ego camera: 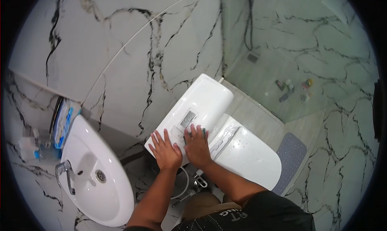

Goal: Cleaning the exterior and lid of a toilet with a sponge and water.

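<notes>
The white toilet cistern [208, 93] lies before me, its top wet near a metallic flush button plate [188, 118]. My left hand [167, 154] rests with spread fingers on the cistern's near left end and holds nothing. Just right of it, my right hand [197, 146] presses a dark green pad [204, 130] against the cistern top. Most of that pad is hidden under my fingers, so its exact kind is unclear. The closed toilet lid [246, 158] carries water drops, and wet streaks show around the hinge area [225, 134].
A white washbasin [90, 197] with a chrome tap [65, 173] stands at left. A blue-and-white package [64, 122] sits behind it. Below the cistern are a white hose [186, 185] and a bidet sprayer [201, 181]. A grey mat [291, 158] and glass shower panel [272, 65] are at right.
</notes>
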`<state>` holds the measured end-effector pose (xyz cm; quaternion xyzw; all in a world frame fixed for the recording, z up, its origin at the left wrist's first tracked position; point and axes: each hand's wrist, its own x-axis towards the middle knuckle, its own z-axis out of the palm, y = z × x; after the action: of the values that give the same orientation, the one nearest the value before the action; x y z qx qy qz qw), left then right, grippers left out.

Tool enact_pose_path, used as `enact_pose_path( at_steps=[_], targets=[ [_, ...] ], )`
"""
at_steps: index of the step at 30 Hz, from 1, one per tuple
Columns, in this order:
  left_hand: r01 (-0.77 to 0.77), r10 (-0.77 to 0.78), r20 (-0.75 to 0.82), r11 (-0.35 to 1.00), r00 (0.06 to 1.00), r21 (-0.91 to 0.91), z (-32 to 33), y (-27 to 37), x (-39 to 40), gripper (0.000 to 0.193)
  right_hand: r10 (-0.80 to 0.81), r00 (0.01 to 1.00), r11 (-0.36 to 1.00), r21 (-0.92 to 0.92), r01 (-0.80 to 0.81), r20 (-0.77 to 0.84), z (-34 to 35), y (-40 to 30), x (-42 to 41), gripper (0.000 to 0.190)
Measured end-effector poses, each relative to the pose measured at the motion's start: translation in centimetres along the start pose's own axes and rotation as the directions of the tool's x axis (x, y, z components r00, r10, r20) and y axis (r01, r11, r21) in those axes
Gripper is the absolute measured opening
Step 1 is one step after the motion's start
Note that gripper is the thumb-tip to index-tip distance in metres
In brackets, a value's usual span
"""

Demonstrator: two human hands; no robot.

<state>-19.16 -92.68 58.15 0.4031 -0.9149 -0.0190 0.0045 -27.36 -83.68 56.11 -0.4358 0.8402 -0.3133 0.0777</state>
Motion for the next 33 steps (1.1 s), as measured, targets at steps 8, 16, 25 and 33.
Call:
enact_pose_path(
  at_steps=[8, 16, 25, 33],
  targets=[
    [-0.044, 0.040, -0.056, 0.997, 0.998, -0.066, 0.1, 0.9, -0.1, 0.063, -0.345, 0.939, 0.935, -0.083, 0.344, 0.002, -0.8, 2.0, 9.5, 0.045],
    [-0.019, 0.011, -0.118, 0.998, 0.993, -0.062, -0.3, -0.4, -0.4, 0.062, -0.388, 0.895, 0.907, -0.083, 0.413, 0.221, -3.4, 3.6, 3.9, 0.060],
    [0.010, -0.012, -0.020, 0.997, 1.000, -0.073, -0.3, -0.3, -0.4, 0.061, -0.479, 0.816, 0.825, -0.152, 0.545, 0.324, -2.2, 2.8, 8.9, 0.063],
    [-0.013, 0.008, -0.072, 0.997, 0.997, -0.072, -0.5, 0.0, -0.2, 0.061, -0.419, 0.862, 0.834, -0.254, 0.490, 0.285, -2.3, 2.1, 9.9, 0.077]
  ],
)
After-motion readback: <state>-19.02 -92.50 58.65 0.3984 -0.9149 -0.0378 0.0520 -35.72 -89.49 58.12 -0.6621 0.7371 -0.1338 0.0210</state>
